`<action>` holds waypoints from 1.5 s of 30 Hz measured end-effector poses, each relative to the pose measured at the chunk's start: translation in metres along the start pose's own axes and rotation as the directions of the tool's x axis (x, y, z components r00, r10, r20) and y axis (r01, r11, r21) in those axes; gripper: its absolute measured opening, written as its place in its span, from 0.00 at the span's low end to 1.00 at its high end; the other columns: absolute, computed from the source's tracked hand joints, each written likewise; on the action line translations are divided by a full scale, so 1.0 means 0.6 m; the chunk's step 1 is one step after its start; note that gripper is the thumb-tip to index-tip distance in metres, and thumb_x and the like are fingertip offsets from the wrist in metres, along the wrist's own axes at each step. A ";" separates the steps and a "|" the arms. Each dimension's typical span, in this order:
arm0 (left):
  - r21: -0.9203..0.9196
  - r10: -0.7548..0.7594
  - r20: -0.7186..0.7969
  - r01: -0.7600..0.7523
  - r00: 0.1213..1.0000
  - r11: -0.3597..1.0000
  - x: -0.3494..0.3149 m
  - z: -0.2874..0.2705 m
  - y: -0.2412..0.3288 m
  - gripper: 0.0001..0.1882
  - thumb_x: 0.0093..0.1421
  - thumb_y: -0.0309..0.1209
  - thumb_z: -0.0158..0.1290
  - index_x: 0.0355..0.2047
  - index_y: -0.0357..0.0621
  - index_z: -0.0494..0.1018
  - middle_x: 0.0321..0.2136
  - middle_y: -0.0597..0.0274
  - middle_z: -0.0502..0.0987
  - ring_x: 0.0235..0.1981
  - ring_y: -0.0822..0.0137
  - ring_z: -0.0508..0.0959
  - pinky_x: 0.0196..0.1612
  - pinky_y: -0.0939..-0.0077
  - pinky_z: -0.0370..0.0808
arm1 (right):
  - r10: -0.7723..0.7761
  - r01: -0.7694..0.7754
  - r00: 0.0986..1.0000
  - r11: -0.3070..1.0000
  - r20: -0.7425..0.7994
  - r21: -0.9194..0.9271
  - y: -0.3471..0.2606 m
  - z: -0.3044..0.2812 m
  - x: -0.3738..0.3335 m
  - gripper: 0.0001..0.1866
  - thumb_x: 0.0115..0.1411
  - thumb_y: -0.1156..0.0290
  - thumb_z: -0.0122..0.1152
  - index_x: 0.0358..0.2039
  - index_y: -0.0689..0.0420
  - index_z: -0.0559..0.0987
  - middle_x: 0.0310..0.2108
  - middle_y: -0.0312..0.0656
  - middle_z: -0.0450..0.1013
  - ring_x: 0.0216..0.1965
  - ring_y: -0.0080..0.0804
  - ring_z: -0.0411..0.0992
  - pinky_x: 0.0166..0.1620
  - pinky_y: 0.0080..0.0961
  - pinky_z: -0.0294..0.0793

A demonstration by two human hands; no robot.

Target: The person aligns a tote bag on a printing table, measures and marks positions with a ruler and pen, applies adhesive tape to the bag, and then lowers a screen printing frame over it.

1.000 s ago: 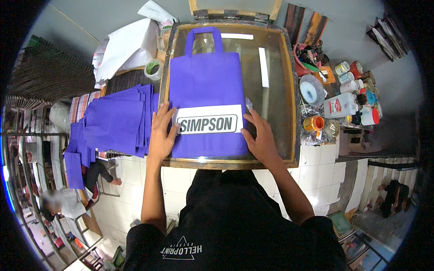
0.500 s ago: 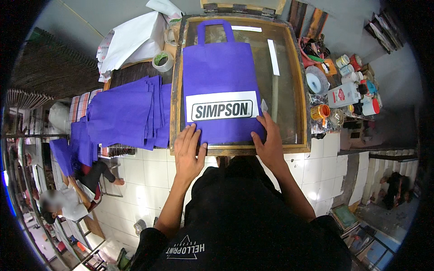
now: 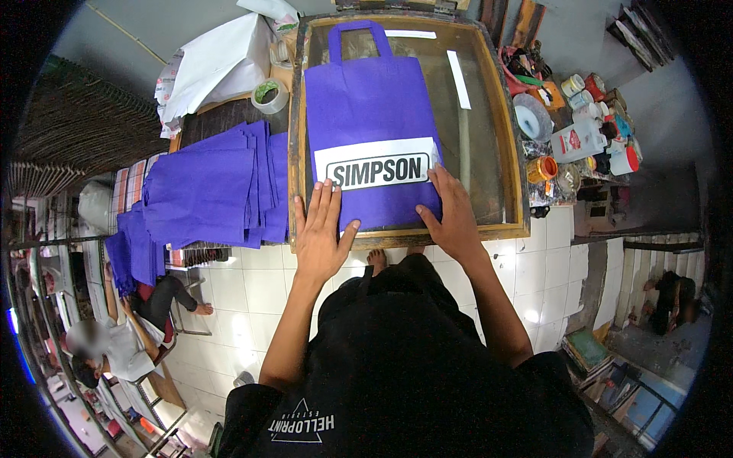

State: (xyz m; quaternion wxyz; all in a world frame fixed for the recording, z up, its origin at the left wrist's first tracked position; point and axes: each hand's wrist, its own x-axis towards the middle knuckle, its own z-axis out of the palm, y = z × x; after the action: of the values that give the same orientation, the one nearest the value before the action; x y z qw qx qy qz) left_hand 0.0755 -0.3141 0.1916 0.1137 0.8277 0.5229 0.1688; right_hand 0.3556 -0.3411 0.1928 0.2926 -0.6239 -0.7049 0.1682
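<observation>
Purple bag (image 3: 370, 111) lies flat on the frame (image 3: 514, 156), beneath and ahead of left hand (image 3: 321, 238) and right hand (image 3: 456, 217), both spread unclenched at its near corners, grasping nothing, where light, even pressure appears best for keeping the white panel (image 3: 366, 153) straight.

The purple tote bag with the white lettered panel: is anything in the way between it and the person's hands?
Nothing visible. The left hand overlaps the lower left corner of the purple tote bag, and the right hand is at its lower right edge.
</observation>
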 end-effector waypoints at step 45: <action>0.068 -0.025 -0.002 0.025 1.000 0.997 0.018 0.004 0.010 0.35 0.65 0.48 0.55 0.67 0.42 0.68 0.70 0.52 0.65 0.74 0.51 0.58 0.75 0.45 0.45 | 0.032 -0.043 0.990 0.996 0.138 0.074 -0.011 0.006 0.018 0.34 0.65 0.67 0.61 0.69 0.60 0.62 0.66 0.55 0.65 0.70 0.49 0.60 0.74 0.52 0.50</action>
State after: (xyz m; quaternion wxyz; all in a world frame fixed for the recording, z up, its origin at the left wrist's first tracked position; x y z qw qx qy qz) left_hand 0.0855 -0.3066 0.1935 0.0874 0.8245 0.5386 0.1501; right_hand 0.3474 -0.3311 0.1962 0.2643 -0.6123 -0.7044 0.2430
